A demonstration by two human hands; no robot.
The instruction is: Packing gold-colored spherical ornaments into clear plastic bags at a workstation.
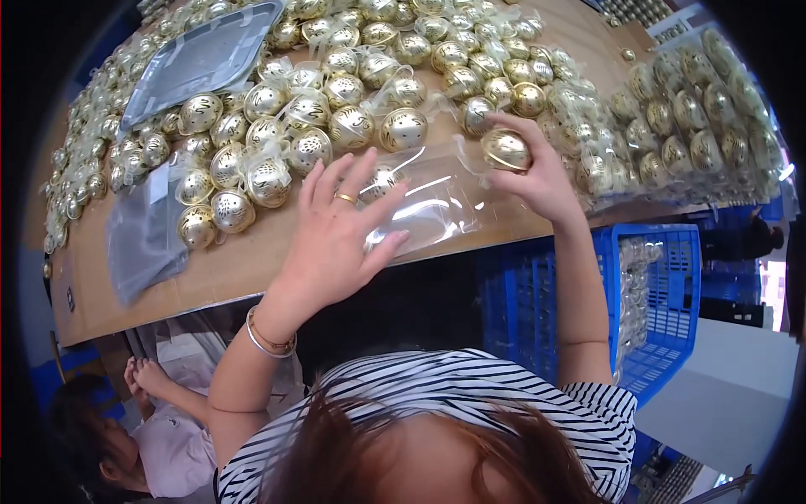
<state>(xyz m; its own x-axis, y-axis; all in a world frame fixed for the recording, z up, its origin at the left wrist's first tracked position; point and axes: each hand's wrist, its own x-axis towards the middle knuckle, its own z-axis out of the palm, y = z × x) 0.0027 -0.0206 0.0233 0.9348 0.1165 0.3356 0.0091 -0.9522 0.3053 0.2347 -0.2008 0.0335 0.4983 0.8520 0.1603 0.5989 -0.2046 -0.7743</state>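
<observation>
Between the thumb and fingers of my right hand (537, 172) is a shiny gold ball ornament (506, 149) with a pale ribbon trailing from it. A clear plastic bag (445, 202) lies flat on the table at the front edge, just below that ornament. My left hand (336, 227) is spread over the bag's left end, fingers apart. Another gold ball (382, 181) shows partly behind those fingers, in or under the plastic; which one I cannot tell. Close beyond the bag sits a patterned gold ball (404, 129) among many similar ones with sheer ribbons.
Gold balls cover much of the brown table (105, 290). A grey tray (201, 59) rests on them at far left. More clear bags (143, 231) lie at left. Bagged balls (688, 126) are stacked at right, above a blue crate (663, 311). Another person (172, 437) is at lower left.
</observation>
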